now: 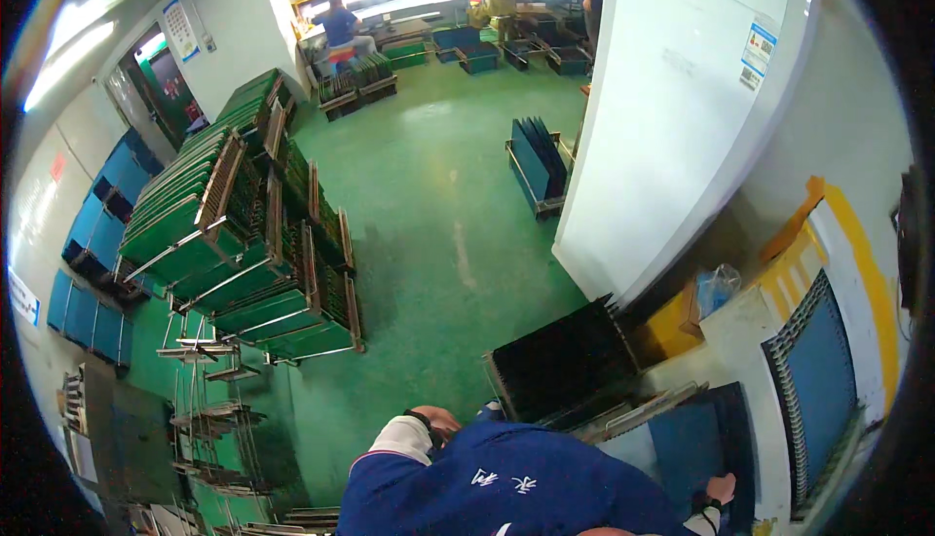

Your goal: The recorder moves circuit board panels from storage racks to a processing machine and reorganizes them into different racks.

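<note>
Right hand is set over the seam between a blue panel and a dark panel at the lower right; its fingers look curled, but whether an edge is gripped or only touched cannot be told. Left hand is held near the front of the blue jacket, bent inward; its fingertips are hidden, so whether anything is held in it cannot be told.

The blue panel is seen just beyond the near edge of a metal rack, with the dark panel along its right side. By the rack's far left corner, a batch of black panels is stood close together. To the right, another blue panel is framed by a slotted holder.

As far as can be judged, the handling of the panel at the right hand is unfinished: no panel is seen lifted clear. The black batch is already racked, as are the green panels stacked along the left side. How many panels have been dealt with, and how many are left, cannot be counted, since the near part of the rack is covered by the jacket.
</note>
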`<action>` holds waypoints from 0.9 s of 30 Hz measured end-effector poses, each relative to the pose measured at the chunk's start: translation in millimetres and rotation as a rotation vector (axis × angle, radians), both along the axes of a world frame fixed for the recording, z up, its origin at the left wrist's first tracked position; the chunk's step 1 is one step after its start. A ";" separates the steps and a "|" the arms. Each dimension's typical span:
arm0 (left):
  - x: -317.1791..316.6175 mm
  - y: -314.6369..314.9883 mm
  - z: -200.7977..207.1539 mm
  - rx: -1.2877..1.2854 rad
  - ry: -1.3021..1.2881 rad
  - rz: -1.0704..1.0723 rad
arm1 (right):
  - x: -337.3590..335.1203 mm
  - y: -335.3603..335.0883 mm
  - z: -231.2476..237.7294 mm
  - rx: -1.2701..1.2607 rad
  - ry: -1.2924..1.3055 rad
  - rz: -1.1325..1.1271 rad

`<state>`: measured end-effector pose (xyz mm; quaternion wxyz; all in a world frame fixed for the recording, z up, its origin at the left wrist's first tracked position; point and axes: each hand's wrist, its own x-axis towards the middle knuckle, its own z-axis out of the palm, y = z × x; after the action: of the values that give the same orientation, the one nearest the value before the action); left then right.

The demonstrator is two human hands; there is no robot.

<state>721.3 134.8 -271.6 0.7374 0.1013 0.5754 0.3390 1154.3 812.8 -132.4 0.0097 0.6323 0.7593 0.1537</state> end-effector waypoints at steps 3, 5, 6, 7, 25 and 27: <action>0.8 -1.9 -0.9 -0.006 0.030 0.011 | -4.0 -0.3 -0.4 -0.024 -0.010 -0.016; 1.1 -6.7 -2.3 -0.025 0.075 0.012 | -10.1 3.4 1.8 -0.081 0.019 -0.062; 4.5 -13.4 -2.6 -0.044 0.121 0.014 | -21.3 -2.7 5.7 -0.104 0.030 -0.058; 4.8 0.4 7.8 -0.107 0.160 0.050 | -25.9 -14.4 23.9 -0.105 0.030 -0.080; -8.7 23.0 23.6 0.064 0.014 0.019 | -16.9 -13.1 31.6 -0.194 0.144 -0.081; -9.4 23.8 22.8 0.066 0.012 0.019 | -19.1 -14.1 32.0 -0.197 0.153 -0.081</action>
<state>711.9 158.6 -248.7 0.7271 0.1221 0.5691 0.3640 1135.2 798.7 -100.4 0.0201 0.6685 0.7429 0.0292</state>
